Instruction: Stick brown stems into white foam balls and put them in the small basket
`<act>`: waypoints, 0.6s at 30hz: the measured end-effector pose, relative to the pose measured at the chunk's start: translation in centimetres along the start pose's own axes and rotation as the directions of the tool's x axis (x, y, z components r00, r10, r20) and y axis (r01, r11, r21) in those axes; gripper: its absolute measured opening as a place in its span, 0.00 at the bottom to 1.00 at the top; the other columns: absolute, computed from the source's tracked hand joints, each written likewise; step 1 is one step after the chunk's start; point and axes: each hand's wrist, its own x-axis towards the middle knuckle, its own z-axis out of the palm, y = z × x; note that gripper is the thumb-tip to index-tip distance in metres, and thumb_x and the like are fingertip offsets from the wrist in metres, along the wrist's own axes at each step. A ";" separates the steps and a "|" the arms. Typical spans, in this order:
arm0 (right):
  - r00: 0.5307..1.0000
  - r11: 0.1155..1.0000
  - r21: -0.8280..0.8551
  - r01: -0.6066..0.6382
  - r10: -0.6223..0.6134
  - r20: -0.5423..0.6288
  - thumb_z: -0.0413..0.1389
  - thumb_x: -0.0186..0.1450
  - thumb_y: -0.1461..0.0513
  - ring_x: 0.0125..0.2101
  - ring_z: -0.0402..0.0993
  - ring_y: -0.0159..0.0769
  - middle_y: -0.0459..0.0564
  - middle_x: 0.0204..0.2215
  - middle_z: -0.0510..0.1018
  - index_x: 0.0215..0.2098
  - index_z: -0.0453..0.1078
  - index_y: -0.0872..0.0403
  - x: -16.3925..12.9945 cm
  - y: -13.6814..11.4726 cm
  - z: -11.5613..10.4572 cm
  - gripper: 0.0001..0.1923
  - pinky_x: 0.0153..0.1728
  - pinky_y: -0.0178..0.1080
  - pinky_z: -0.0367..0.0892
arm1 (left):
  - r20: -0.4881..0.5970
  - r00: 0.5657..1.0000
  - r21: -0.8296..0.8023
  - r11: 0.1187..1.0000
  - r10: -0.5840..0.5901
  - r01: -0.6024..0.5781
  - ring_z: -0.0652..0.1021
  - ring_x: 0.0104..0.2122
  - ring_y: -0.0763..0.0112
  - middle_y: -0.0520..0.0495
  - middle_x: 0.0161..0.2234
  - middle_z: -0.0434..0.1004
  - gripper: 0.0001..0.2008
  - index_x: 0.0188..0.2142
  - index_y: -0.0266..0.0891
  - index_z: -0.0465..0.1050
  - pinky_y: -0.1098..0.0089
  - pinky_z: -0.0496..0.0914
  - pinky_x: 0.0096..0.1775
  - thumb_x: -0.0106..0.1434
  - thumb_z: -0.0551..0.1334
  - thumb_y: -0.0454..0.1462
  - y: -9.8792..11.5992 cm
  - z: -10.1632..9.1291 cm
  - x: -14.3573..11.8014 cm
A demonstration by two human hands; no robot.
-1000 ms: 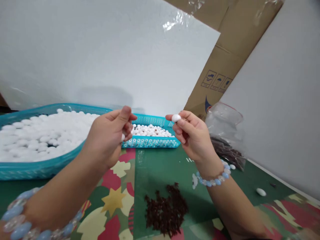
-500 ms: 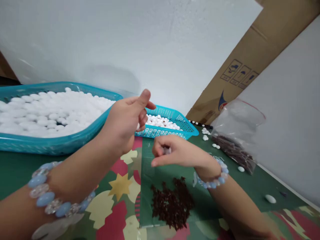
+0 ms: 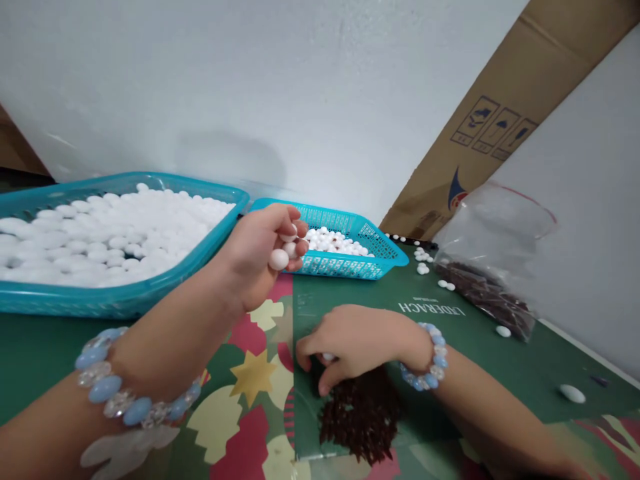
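Observation:
My left hand (image 3: 260, 257) is raised in front of the small teal basket (image 3: 360, 267), its fingers closed around a few white oval beads (image 3: 279, 259). My right hand (image 3: 353, 340) is lowered palm down onto the top of a pile of small dark red pieces (image 3: 363, 417) on the green mat (image 3: 480, 333). A white bead shows under its curled fingers. Both wrists wear blue and clear bead bracelets.
A big teal tray (image 3: 125, 293) heaped with white beads fills the left. The small basket holds more white beads. A clear plastic bag (image 3: 493, 267) with dark pieces lies at the right. Loose white beads (image 3: 571, 393) dot the mat. Cardboard (image 3: 500, 113) leans on the white wall.
My right hand has dropped from chest height, where it held up a white bead, down onto the dark red pile. My left hand has closed more tightly on its beads.

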 end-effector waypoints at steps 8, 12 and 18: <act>0.993 0.997 0.046 0.068 -0.072 0.094 0.51 0.51 0.64 0.19 0.55 0.23 0.41 0.20 0.67 0.26 0.64 0.57 0.5 0.2 -0.4 0.04 0.18 0.27 0.49 | 0.110 0.994 0.102 0.994 0.021 -0.033 0.58 0.10 0.87 0.51 0.18 0.61 0.06 0.18 0.33 0.56 0.83 0.51 0.11 0.50 0.49 0.29 0.0 -0.4 0.1; 0.993 0.997 0.054 0.063 -0.068 0.092 0.50 0.50 0.67 0.18 0.55 0.22 0.41 0.20 0.66 0.24 0.65 0.58 0.5 0.1 -0.6 0.03 0.17 0.27 0.49 | 0.175 0.984 0.085 0.996 0.023 -0.038 0.57 0.09 0.88 0.50 0.17 0.64 0.11 0.17 0.33 0.58 0.83 0.51 0.11 0.53 0.49 0.34 -0.1 -0.5 0.2; 0.996 0.988 0.136 0.065 -0.073 0.053 0.51 0.51 0.62 0.18 0.56 0.20 0.41 0.19 0.66 0.24 0.65 0.60 0.4 0.1 -0.6 0.06 0.18 0.25 0.50 | 0.195 0.980 0.050 0.998 0.024 -0.034 0.56 0.09 0.88 0.51 0.16 0.66 0.12 0.17 0.34 0.57 0.84 0.50 0.10 0.54 0.48 0.36 -0.1 -0.5 0.2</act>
